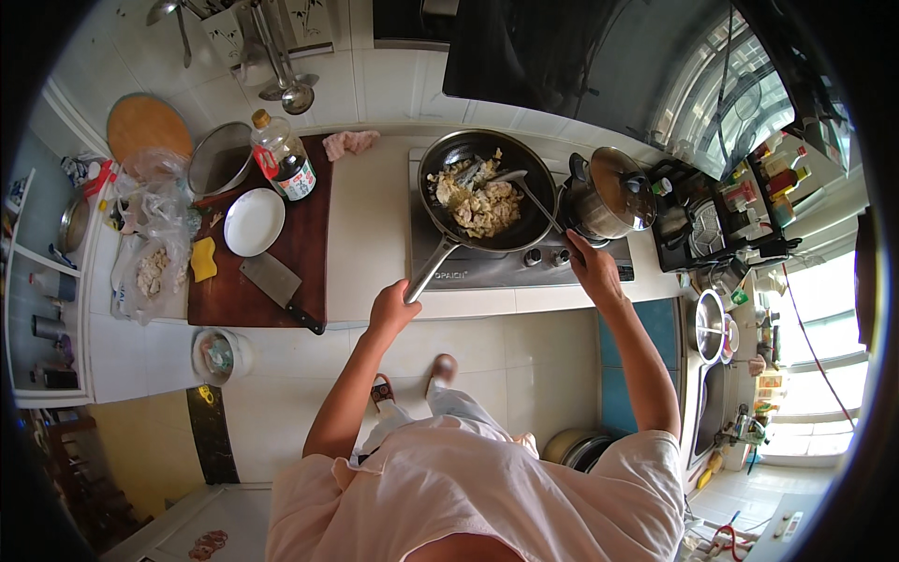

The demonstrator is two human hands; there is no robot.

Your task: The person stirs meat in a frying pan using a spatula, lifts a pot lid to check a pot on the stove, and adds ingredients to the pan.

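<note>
My left hand (392, 309) grips the metal handle of a dark frying pan (539, 165), which sits on the left side of a gas stove (449, 274). In the pan lies a heap of pale yellow-brown food in chunks (484, 204), perhaps egg, with some steam or shine over it. My right hand (593, 267) is closed around the handle of a metal spatula (539, 204). The spatula's head rests among the food at the pan's right half. Right of the pan, on the other burner, stands a steel pot with a glass lid (611, 190).
A dark wooden cutting board (309, 232) at left bears a cleaver (274, 281), a white plate (254, 222), a yellow sponge (204, 259) and a sauce bottle (284, 158). Farther left lies a plastic bag of pale food (151, 274). A black range hood (534, 63) overhangs the stove; a condiment rack (709, 211) stands right.
</note>
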